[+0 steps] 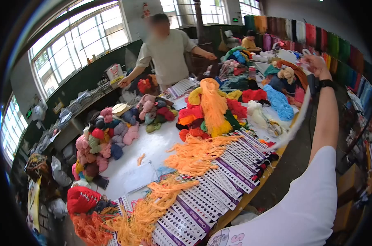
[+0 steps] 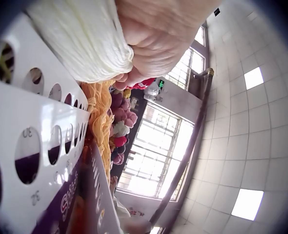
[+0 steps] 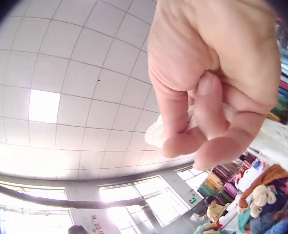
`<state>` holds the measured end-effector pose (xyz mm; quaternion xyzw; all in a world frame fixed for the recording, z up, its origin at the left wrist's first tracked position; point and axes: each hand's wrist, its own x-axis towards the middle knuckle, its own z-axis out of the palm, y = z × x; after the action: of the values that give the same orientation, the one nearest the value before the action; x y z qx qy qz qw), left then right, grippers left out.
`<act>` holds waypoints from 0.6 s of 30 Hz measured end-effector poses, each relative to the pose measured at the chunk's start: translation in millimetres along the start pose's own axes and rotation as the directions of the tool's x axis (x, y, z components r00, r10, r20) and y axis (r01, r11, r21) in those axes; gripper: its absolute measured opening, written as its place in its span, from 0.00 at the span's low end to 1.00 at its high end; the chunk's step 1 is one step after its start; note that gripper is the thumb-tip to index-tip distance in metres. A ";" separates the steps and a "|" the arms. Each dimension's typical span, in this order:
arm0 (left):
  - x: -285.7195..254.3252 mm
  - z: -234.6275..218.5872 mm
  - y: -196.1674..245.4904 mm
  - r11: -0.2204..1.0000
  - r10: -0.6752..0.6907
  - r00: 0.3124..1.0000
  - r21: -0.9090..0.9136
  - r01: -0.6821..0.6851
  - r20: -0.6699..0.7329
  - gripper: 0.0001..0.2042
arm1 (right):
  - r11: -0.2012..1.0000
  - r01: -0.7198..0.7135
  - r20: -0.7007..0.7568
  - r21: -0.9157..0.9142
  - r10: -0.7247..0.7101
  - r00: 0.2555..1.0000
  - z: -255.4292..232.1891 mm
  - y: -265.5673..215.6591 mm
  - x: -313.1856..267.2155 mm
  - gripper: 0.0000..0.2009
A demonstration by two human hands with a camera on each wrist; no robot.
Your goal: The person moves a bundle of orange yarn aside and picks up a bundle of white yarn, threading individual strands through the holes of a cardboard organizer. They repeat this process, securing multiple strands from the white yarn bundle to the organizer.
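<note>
Head view: right hand [image 1: 315, 61] raised at two o'clock, pinching stretched cream-white yarn bundle [image 1: 294, 117]; left hand [image 2: 158, 34] clamped on its other end over white perforated cards [image 1: 218, 184]. Best kept taut.

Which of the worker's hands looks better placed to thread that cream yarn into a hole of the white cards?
Probably the left hand: it grips the cream yarn right beside the punched white card. The right hand pinches the yarn's far end, raised high above the table, away from the cards.
</note>
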<state>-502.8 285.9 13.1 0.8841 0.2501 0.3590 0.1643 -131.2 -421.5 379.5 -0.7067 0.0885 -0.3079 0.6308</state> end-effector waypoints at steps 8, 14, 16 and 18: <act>33.1 28.7 -7.5 -0.207 -0.501 0.604 -0.763 0.612 0.620 0.11 | 0.955 0.091 0.311 0.283 -0.181 0.933 266.5 7.7 -40.9 0.09; 9.2 9.6 -43.3 0.079 -0.621 0.704 -0.866 0.494 0.345 0.14 | 0.941 -0.301 0.939 0.154 -0.044 0.342 449.5 124.2 -351.8 0.10; 10.6 5.4 -42.6 0.100 -0.609 0.714 -0.859 0.502 0.346 0.12 | 0.958 -0.287 0.977 0.026 0.036 0.210 457.8 124.4 -449.7 0.11; 19.5 -2.5 -32.1 0.107 -0.578 0.707 -0.821 0.560 0.407 0.12 | 0.914 -0.383 0.990 -0.130 0.143 0.005 460.6 131.4 -512.1 0.11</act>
<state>-503.0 323.4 10.5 0.4691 0.3288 0.3484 0.7419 -251.6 202.4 82.8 -0.6343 -0.2617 0.3740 0.6239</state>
